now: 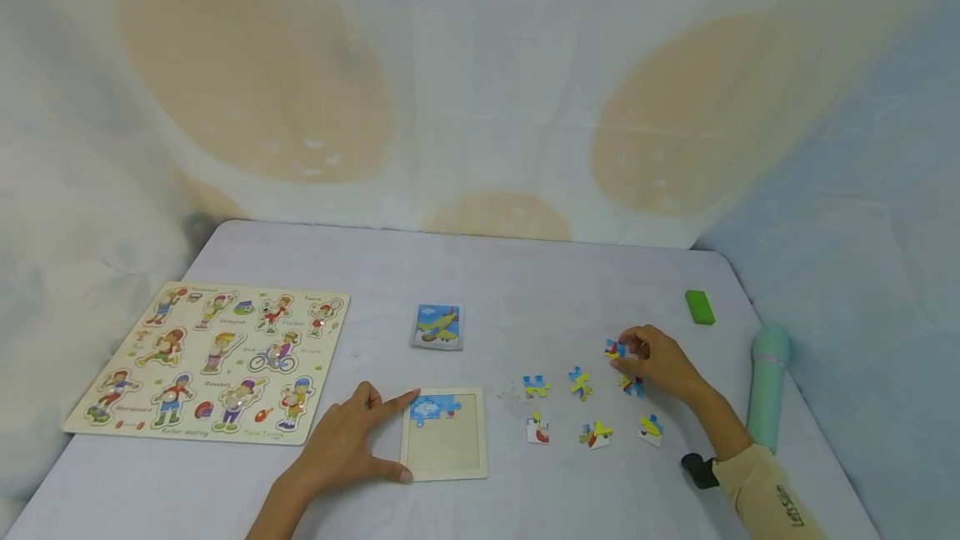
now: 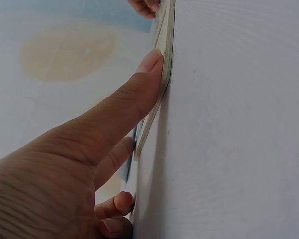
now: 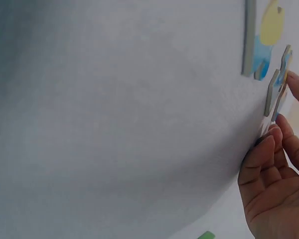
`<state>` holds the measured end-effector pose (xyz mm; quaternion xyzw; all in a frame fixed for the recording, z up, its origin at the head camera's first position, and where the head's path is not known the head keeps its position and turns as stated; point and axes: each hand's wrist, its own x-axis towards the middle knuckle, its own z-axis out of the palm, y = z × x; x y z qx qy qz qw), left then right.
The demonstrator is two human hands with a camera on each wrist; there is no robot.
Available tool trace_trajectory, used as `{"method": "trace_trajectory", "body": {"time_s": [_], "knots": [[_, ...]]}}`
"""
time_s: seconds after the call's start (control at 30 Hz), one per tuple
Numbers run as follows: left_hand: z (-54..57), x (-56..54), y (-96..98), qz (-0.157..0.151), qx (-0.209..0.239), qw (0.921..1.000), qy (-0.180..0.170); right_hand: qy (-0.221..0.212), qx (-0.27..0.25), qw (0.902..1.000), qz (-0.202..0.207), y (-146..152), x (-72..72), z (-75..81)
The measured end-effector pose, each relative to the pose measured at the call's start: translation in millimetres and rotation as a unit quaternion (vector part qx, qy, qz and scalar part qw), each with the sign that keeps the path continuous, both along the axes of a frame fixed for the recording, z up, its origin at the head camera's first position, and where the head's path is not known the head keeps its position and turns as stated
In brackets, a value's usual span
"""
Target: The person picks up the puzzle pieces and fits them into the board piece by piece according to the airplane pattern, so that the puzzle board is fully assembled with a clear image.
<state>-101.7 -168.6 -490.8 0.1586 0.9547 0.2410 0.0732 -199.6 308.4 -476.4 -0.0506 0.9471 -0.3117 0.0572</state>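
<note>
My left hand (image 1: 337, 450) lies at the left side of a small wooden puzzle tray (image 1: 446, 461), index finger and thumb spread and touching its left corners. In the left wrist view the thumb (image 2: 124, 104) presses the tray's edge. Joined blue sky pieces (image 1: 429, 408) fill the top left of the tray. My right hand (image 1: 660, 365) pinches a red, blue and white jigsaw piece (image 1: 614, 349) between thumb and fingers. Below that hand lies another piece (image 1: 634, 387), partly hidden. Several loose pieces, among them a yellow and blue one (image 1: 536, 387), lie in two rows between the hands.
A picture card of a yellow plane (image 1: 438, 327) lies behind the tray. At the left is a large sports pegboard puzzle (image 1: 202, 365). On the right are a green block (image 1: 700, 307), a mint-green cylindrical object (image 1: 767, 390) and a black object (image 1: 699, 471) by the right wrist.
</note>
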Motion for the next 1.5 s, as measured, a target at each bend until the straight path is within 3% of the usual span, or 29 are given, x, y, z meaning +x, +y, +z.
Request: {"method": "trace_trajectory", "body": {"time_s": [0.87,1.2,1.5], "knots": [[0.3,-0.3,0.1,-0.001,-0.005,1.0000,-0.003,0.054,-0.003,0.9985,0.006,0.4,7.4,3.9],[0.3,-0.3,-1.6,-0.002,-0.002,1.0000,0.001,0.074,-0.010,0.9965,0.037,-19.3,12.5,15.1],[-0.1,-0.3,-1.0,-0.002,0.002,1.0000,0.003,0.070,0.006,0.9958,0.059,-41.8,21.7,14.9]]}}
